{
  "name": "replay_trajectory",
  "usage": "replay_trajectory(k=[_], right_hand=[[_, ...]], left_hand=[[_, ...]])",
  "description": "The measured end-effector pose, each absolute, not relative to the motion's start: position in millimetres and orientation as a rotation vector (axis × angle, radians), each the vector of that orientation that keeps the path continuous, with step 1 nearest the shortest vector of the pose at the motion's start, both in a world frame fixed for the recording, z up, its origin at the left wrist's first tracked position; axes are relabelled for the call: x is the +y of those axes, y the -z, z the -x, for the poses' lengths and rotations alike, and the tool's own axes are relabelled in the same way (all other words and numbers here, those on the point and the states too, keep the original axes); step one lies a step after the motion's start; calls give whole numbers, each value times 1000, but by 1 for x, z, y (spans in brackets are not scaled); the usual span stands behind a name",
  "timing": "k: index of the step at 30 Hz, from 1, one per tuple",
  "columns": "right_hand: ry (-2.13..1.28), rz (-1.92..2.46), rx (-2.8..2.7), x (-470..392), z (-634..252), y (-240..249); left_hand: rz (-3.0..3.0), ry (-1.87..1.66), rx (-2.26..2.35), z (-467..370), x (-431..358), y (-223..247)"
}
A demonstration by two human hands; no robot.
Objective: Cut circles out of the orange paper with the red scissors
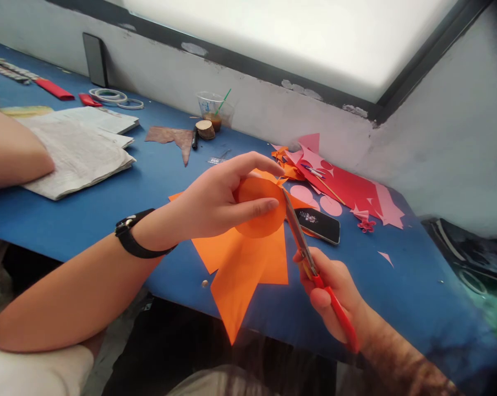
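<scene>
Between its thumb and fingers, my left hand (225, 195) grips a piece of orange paper (254, 228) with a rounded edge. A black watch band circles that wrist. My right hand (334, 294) is closed around red-handled scissors (300, 236), whose blades point up and away from me and meet the orange paper's right edge. How far the blades are apart is hard to tell. Below the held piece, larger orange paper (235, 286) spreads over the table's near edge, one pointed end hanging down.
A phone (320, 224) lies right of the scissors. Behind it are red paper (343, 187), pink circles (331, 205) and scraps. A plastic cup (212, 118), wood piece (205, 130) and brown paper (169, 137) lie farther back. Another person's arm (12, 146) rests on folded papers (78, 159) at left.
</scene>
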State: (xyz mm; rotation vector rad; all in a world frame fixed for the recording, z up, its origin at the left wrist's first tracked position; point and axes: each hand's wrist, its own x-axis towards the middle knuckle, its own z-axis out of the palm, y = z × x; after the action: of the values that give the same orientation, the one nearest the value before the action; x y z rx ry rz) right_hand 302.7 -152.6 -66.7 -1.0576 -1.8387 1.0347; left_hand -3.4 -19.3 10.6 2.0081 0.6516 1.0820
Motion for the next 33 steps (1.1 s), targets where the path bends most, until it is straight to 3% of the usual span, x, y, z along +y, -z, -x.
replay_trajectory(k=[33], right_hand=[[-1020,1023,-1825,-151,-306,71]], left_hand=[[-2024,-1094,650,5,-19,-9]])
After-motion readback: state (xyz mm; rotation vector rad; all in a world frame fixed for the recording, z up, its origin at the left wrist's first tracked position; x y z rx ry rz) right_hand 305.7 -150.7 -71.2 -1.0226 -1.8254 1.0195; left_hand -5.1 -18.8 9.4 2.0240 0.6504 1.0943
